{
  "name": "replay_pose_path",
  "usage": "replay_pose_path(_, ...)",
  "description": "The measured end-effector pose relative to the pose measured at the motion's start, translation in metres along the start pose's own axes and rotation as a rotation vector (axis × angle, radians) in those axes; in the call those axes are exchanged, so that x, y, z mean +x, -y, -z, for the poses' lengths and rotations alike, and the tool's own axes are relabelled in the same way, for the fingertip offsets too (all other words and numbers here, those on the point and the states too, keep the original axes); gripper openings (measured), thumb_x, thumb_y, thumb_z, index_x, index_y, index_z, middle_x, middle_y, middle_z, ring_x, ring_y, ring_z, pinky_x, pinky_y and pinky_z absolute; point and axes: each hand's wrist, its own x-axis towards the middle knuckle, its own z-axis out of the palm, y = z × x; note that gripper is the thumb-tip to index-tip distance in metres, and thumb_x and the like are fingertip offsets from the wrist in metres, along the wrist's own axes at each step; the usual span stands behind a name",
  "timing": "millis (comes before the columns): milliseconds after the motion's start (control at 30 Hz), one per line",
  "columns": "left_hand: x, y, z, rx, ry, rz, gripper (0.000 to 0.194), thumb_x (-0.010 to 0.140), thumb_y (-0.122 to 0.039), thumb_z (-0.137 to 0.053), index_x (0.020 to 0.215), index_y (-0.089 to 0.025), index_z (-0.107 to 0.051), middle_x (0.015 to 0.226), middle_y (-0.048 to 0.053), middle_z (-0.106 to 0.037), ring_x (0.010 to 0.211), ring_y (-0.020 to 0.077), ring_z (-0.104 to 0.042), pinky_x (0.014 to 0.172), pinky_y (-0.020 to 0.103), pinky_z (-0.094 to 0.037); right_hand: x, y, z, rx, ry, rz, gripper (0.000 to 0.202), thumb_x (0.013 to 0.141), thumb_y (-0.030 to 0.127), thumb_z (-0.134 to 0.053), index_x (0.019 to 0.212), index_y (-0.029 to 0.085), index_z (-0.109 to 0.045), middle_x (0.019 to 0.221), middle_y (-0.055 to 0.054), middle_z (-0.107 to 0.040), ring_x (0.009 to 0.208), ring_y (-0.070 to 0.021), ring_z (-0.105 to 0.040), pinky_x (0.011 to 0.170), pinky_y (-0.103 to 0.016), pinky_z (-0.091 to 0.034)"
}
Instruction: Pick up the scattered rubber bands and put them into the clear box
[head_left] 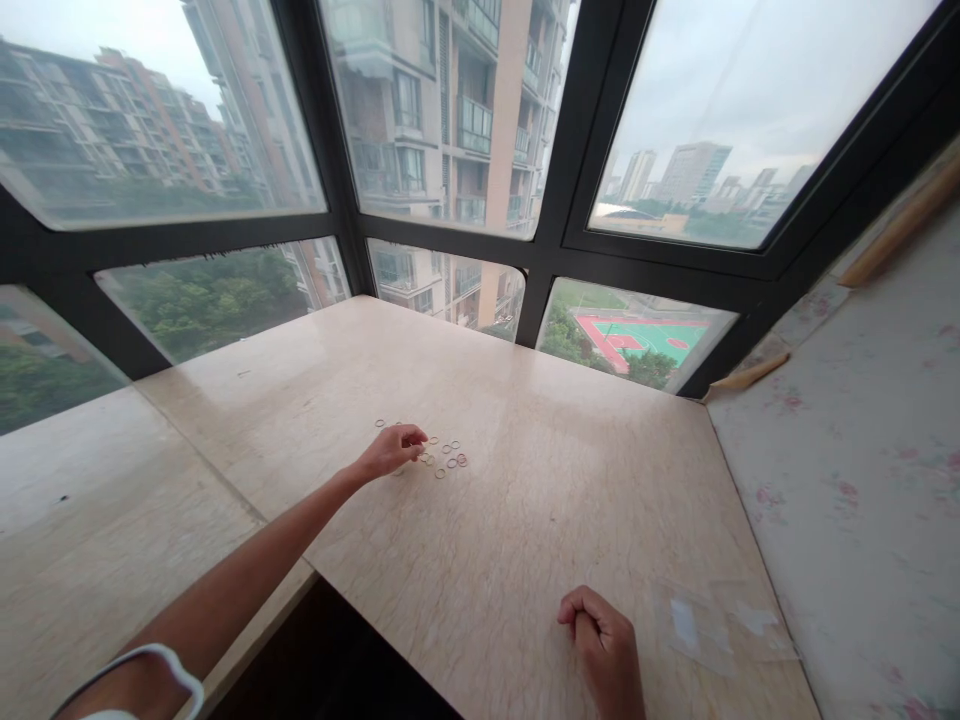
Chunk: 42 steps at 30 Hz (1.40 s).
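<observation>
My left hand (390,451) reaches over a loose cluster of thin rings that look like rubber bands (452,462), lying on the pale stone sill. Its fingers are bent and drawn toward the thumb right at the bands; anything between the fingertips is too small to make out. The bands show yellowish, reddish and dull tones, and some are partly hidden behind the hand. Nearer to me, my right hand (600,640) rests on the sill as a closed fist, apart from the bands. No object shows in it, and the inside of the fist is hidden.
The stone sill (495,560) runs to dark-framed windows (551,200) with buildings outside. A patterned wall (855,480) borders the right side. Clear tape or film (690,622) lies near my right hand. A dark gap (345,660) opens below the sill's front edge.
</observation>
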Motion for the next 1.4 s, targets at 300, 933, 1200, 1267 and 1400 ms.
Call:
replay_pose_path(300, -0.022, 0.021, 0.039, 0.303, -0.127, 0.075, 0.023, 0.071, -0.031, -0.053, 0.085, -0.016, -0.064, 0.079, 0.004, -0.068, 0.068, 0.0178, -0.064, 0.063, 0.026, -0.048, -0.002, -0.010, 0.002, 0.034, 0.037, -0.011, 0.022, 0.073, 0.020, -0.040, 0.056, 0.018, -0.054, 0.051, 0.001, -0.049, 0.048, -0.0128, -0.046, 0.048, -0.021, -0.036)
replay_pose_path(933, -0.041, 0.010, 0.011, 0.591, 0.018, -0.037, 0.019, 0.076, -0.016, -0.046, 0.084, -0.017, -0.063, 0.082, 0.004, -0.063, 0.074, 0.0176, -0.058, 0.066, 0.027, -0.041, -0.006, -0.005, -0.001, 0.097, -0.044, -0.054, 0.022, 0.072, 0.022, -0.041, 0.055, 0.019, -0.054, 0.051, 0.002, -0.047, 0.048, -0.0119, -0.044, 0.050, -0.021, -0.034)
replay_pose_path(1200, -0.045, -0.003, 0.012, 0.329, -0.060, -0.046, 0.022, 0.075, -0.019, -0.050, 0.091, -0.016, -0.064, 0.078, 0.002, -0.065, 0.068, 0.0148, -0.058, 0.065, 0.025, -0.044, -0.004, -0.008, 0.003, 0.094, 0.028, -0.040, 0.021, 0.073, 0.020, -0.042, 0.056, 0.019, -0.055, 0.052, 0.002, -0.048, 0.048, -0.0119, -0.046, 0.049, -0.021, -0.036)
replay_pose_path(1267, -0.046, -0.012, 0.007, 0.242, -0.087, -0.029, 0.021, 0.077, -0.023, -0.051, 0.092, -0.016, -0.064, 0.077, 0.002, -0.065, 0.067, 0.0143, -0.058, 0.064, 0.024, -0.045, -0.003, -0.010, 0.004, 0.087, 0.058, -0.023, 0.021, 0.072, 0.020, -0.042, 0.056, 0.019, -0.056, 0.052, 0.002, -0.049, 0.048, -0.0123, -0.047, 0.049, -0.021, -0.037)
replay_pose_path(1400, -0.044, -0.021, -0.009, 0.251, -0.078, -0.076, 0.022, 0.078, -0.025, -0.053, 0.095, -0.017, -0.064, 0.087, 0.003, -0.066, 0.074, 0.0157, -0.061, 0.069, 0.026, -0.047, -0.004, -0.010, 0.002, 0.091, 0.016, -0.030, 0.022, 0.073, 0.020, -0.042, 0.056, 0.019, -0.055, 0.051, 0.002, -0.047, 0.047, -0.0120, -0.045, 0.049, -0.021, -0.035)
